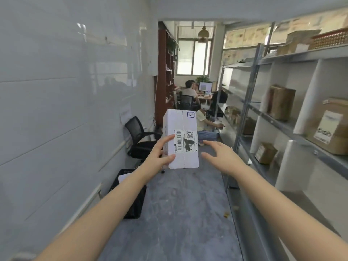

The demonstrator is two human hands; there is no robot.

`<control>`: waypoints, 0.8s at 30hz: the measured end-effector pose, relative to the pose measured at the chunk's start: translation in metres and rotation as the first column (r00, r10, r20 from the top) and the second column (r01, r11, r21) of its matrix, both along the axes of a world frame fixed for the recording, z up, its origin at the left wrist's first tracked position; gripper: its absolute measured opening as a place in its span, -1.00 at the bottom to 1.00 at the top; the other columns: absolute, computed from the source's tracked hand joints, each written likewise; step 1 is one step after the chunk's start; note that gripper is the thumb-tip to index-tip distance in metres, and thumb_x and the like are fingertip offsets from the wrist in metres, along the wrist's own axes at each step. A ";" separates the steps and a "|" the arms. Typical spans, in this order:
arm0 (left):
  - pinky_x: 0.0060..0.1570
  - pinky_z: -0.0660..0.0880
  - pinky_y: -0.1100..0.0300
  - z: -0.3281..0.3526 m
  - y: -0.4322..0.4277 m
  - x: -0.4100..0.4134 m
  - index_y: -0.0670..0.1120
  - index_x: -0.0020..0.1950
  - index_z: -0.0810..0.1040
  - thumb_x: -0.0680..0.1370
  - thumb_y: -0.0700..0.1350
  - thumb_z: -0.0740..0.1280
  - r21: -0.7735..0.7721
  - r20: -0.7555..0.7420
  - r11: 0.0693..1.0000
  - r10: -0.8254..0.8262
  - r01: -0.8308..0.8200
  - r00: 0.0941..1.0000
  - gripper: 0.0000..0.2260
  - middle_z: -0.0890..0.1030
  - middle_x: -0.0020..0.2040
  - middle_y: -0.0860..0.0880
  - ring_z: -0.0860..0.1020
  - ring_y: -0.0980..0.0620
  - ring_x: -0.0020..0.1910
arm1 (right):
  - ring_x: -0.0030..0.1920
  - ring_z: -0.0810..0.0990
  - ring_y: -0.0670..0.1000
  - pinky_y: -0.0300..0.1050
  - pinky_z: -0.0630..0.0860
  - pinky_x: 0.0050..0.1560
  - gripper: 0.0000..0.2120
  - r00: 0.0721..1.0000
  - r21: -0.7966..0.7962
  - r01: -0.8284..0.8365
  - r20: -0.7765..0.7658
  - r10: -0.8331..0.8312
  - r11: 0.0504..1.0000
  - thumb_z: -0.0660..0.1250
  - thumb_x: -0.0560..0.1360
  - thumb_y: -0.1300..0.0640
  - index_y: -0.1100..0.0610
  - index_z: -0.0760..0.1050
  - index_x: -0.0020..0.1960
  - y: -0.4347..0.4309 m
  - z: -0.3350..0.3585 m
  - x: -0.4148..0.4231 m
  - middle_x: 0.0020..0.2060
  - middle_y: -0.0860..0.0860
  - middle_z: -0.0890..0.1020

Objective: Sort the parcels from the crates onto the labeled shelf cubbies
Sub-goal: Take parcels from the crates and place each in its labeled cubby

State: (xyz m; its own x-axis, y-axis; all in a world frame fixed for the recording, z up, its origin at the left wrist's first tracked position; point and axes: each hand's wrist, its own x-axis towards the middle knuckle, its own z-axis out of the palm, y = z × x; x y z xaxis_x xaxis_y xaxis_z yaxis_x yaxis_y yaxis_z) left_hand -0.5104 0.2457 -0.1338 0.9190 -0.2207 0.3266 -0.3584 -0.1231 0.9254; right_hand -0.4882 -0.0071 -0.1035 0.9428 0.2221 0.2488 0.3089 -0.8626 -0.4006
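While raised in mid-air over the grey floor [180, 213] of a narrow aisle, white parcel [181, 138] upright, long side vertical. Far left: pale tiled wall [56, 110]. Low against that wall, near: black mesh crate [130, 193] with something white inside (contents otherwise hard to tell). Farther along the same wall: black office chair [140, 137]. Left hand [158, 155] clasped on the parcel's lower left edge, thumb across the front beside the barcode label [185, 141], fingers wrapped round the side. Top right corner of the parcel: small boxed handwritten mark [191, 115] reading something like "2-1". Just right of the parcel, not touching it: right hand [220, 157], fingers spread, holding nothing. Far down the aisle, beyond the parcel: people seated at a desk near a window [193, 57], one more sitting on the floor. Right side: metal shelving [282, 127] split by white dividers into cubbies, several brown cardboard boxes [281, 102] already resting in them (cubby labels not readable).
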 end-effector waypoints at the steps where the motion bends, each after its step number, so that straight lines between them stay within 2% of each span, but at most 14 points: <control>1: 0.20 0.53 0.17 -0.001 -0.007 0.023 0.41 0.32 0.35 0.60 -0.19 0.35 0.014 0.015 1.000 -0.019 0.019 1.000 -0.48 0.42 0.43 0.01 0.50 0.09 0.29 | 0.47 0.28 0.04 0.21 0.19 0.46 -0.45 1.000 0.000 0.020 -0.005 -0.020 1.000 0.21 0.55 -0.23 -0.13 0.25 0.50 -0.008 -0.002 0.016 0.47 -0.03 0.34; 3: 0.26 0.50 0.17 0.000 -0.020 0.071 0.48 0.28 0.37 0.58 -0.13 0.38 0.027 0.038 0.998 -0.058 0.057 0.998 -0.48 0.42 0.43 0.00 0.46 0.03 0.35 | 0.46 0.29 0.03 0.22 0.21 0.45 -0.44 0.998 0.000 0.068 -0.009 -0.068 0.998 0.20 0.55 -0.24 -0.13 0.24 0.51 -0.021 -0.004 0.048 0.47 -0.05 0.34; 6: 0.25 0.47 0.18 0.005 -0.041 0.147 0.43 0.33 0.37 0.54 -0.08 0.39 0.057 0.060 0.991 -0.128 0.124 0.990 -0.49 0.38 0.45 0.05 0.42 0.01 0.38 | 0.48 0.26 0.00 0.17 0.19 0.47 -0.43 0.988 0.007 0.154 -0.012 -0.154 0.988 0.20 0.55 -0.23 -0.12 0.22 0.52 -0.039 -0.002 0.097 0.48 -0.07 0.33; 9: 0.04 0.48 0.41 0.014 -0.065 0.224 0.34 0.36 0.35 0.58 -0.15 0.38 0.066 0.072 0.975 -0.216 0.211 0.974 -0.50 0.33 0.46 0.08 0.38 0.04 0.37 | 0.49 0.25 0.01 0.12 0.17 0.49 -0.43 0.966 0.008 0.258 -0.009 -0.258 0.966 0.20 0.57 -0.21 -0.10 0.21 0.53 -0.053 0.002 0.147 0.49 -0.07 0.31; 11: 0.06 0.41 0.47 0.019 -0.080 0.271 0.31 0.35 0.33 0.60 -0.18 0.35 0.059 0.078 0.964 -0.263 0.258 0.962 -0.52 0.32 0.45 0.12 0.34 0.05 0.39 | 0.48 0.26 0.00 0.03 0.20 0.47 -0.44 0.950 -0.001 0.312 0.005 -0.312 0.950 0.20 0.57 -0.21 -0.10 0.22 0.52 -0.064 0.003 0.182 0.49 -0.07 0.32; 12: 0.15 0.40 0.41 0.019 -0.086 0.295 0.31 0.35 0.34 0.59 -0.16 0.37 0.058 0.079 0.957 -0.287 0.283 0.955 -0.52 0.32 0.44 0.12 0.32 0.05 0.40 | 0.47 0.27 -0.02 -0.01 0.21 0.45 -0.44 0.942 0.004 0.336 0.012 -0.336 0.942 0.20 0.56 -0.21 -0.10 0.23 0.52 -0.069 0.002 0.201 0.48 -0.08 0.33; 14: 0.36 0.35 0.13 0.015 -0.098 0.342 0.36 0.33 0.37 0.52 -0.07 0.41 0.059 0.072 0.942 -0.333 0.329 0.940 -0.52 0.34 0.44 0.11 0.33 0.04 0.41 | 0.47 0.28 -0.02 0.03 0.22 0.46 -0.44 0.923 0.035 0.385 0.006 -0.385 0.922 0.20 0.56 -0.23 -0.12 0.23 0.52 -0.080 -0.002 0.237 0.48 -0.07 0.34; 16: 0.44 0.30 -0.02 0.006 -0.110 0.387 0.46 0.27 0.40 0.46 -0.01 0.40 0.068 0.058 0.931 -0.362 0.358 0.930 -0.51 0.35 0.43 0.13 0.33 0.03 0.41 | 0.47 0.28 0.00 0.07 0.24 0.46 -0.44 0.901 0.066 0.434 -0.030 -0.433 0.898 0.21 0.56 -0.23 -0.13 0.24 0.52 -0.088 -0.007 0.270 0.48 -0.07 0.34; 18: 0.45 0.30 -0.03 -0.006 -0.124 0.429 0.48 0.26 0.41 0.47 -0.01 0.40 0.078 0.041 0.918 -0.392 0.388 0.919 -0.51 0.34 0.43 0.15 0.34 0.01 0.42 | 0.47 0.28 0.00 0.02 0.25 0.45 -0.45 0.887 0.042 0.460 -0.061 -0.457 0.887 0.23 0.56 -0.21 -0.12 0.24 0.51 -0.097 -0.015 0.301 0.48 -0.06 0.34; 22: 0.38 0.33 0.14 -0.024 -0.151 0.519 0.31 0.33 0.39 0.58 -0.23 0.37 0.080 -0.010 0.873 -0.482 0.482 0.876 -0.50 0.35 0.38 0.26 0.36 0.04 0.41 | 0.47 0.29 0.00 -0.04 0.24 0.45 -0.47 0.865 0.004 0.494 -0.101 -0.491 0.870 0.23 0.58 -0.16 -0.09 0.25 0.52 -0.124 -0.030 0.373 0.48 -0.04 0.34; 24: 0.37 0.30 0.17 -0.027 -0.168 0.563 0.25 0.35 0.37 0.59 -0.27 0.34 0.096 -0.009 0.859 -0.504 0.503 0.863 -0.50 0.35 0.37 0.24 0.35 0.07 0.39 | 0.47 0.30 0.01 -0.02 0.25 0.45 -0.46 0.853 0.000 0.515 -0.098 -0.513 0.857 0.23 0.58 -0.16 -0.08 0.25 0.52 -0.140 -0.037 0.413 0.48 -0.03 0.35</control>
